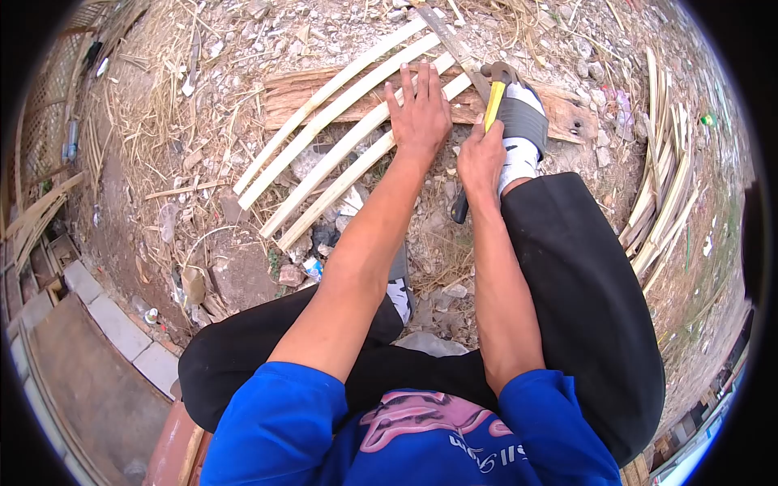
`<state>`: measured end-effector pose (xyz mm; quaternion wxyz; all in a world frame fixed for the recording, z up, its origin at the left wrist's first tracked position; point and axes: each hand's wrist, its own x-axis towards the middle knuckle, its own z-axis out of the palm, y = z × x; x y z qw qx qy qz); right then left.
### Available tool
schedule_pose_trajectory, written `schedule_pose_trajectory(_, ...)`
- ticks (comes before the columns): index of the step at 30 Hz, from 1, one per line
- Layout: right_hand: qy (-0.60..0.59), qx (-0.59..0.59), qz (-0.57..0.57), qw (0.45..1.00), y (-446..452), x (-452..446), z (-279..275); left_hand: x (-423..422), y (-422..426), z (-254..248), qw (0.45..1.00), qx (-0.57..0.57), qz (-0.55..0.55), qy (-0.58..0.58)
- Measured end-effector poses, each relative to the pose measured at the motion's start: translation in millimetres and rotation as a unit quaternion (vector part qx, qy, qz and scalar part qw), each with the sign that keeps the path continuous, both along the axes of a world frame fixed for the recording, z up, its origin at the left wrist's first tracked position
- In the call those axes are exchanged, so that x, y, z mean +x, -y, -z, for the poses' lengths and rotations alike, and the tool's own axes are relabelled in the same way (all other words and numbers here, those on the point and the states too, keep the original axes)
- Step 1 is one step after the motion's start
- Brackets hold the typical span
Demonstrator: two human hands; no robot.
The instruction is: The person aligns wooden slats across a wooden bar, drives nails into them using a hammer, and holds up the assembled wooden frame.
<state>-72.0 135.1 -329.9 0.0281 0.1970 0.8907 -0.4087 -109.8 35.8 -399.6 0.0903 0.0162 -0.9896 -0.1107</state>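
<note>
My left hand [421,113] lies palm down with fingers stretched out, pressing on pale bamboo strips [324,167] laid side by side. Their upper ends meet a flat, dark cross strip [450,42] that runs diagonally over them; its material is hard to make out. My right hand [481,155] is closed around a hammer [494,104] with a yellow handle and black grip end. The hammer's dark head is up beside the cross strip's lower end, next to my foot. Beneath the strips is a weathered wooden plank [296,99].
My sandalled right foot [523,113] rests on the plank. A pile of split strips [666,174] lies on the ground to the right. Stones, straw and wood scraps cover the soil. Grey blocks [121,328] edge a brown slab at lower left.
</note>
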Motion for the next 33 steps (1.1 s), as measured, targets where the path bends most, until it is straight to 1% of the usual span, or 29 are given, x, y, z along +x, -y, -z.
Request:
schedule_pose_trajectory(4, -0.002, -0.042, 0.03, 0.999, 5.8, 9.2, -20.8, 1.4, 0.7, -1.0, 1.0, 0.004, -0.002, 0.005)
schedule_pose_trajectory(7, -0.048, -0.012, 0.004, 0.999, 8.0, 8.7, -4.0, 1.3, -0.8, -2.0, 1.0, -0.007, -0.002, 0.003)
schedule_pose_trajectory(10, -0.057, 0.008, -0.012, 0.998, 7.3, 7.2, 2.3, -0.6, 0.4, -1.9, 1.0, -0.002, -0.001, -0.008)
schedule_pose_trajectory(13, -0.088, -0.055, 0.044, 0.994, 5.4, 7.5, -2.3, 3.1, -0.2, -1.8, 1.0, -0.007, -0.001, -0.019)
schedule_pose_trajectory(17, -0.166, -0.054, 0.072, 0.982, 11.0, 11.2, -0.9, 2.4, 1.1, -0.6, 1.0, -0.01, -0.002, -0.018)
schedule_pose_trajectory(18, -0.003, 0.013, -0.013, 1.0, 1.6, 10.3, 6.2, 1.6, 0.0, -0.9, 1.0, -0.012, -0.002, -0.019)
schedule_pose_trajectory(25, 0.013, -0.047, 0.022, 0.999, 6.0, 6.6, -18.8, 2.2, 0.6, -4.0, 1.0, 0.009, 0.001, -0.008)
schedule_pose_trajectory(28, -0.031, -0.011, 0.011, 0.999, 8.9, 5.3, -4.1, 1.3, 0.3, -3.7, 1.0, 0.007, 0.001, -0.003)
schedule_pose_trajectory(33, -0.05, -0.047, 0.043, 0.997, 6.9, 1.7, -12.6, 2.1, 1.1, 0.1, 1.0, -0.008, 0.0, -0.005)
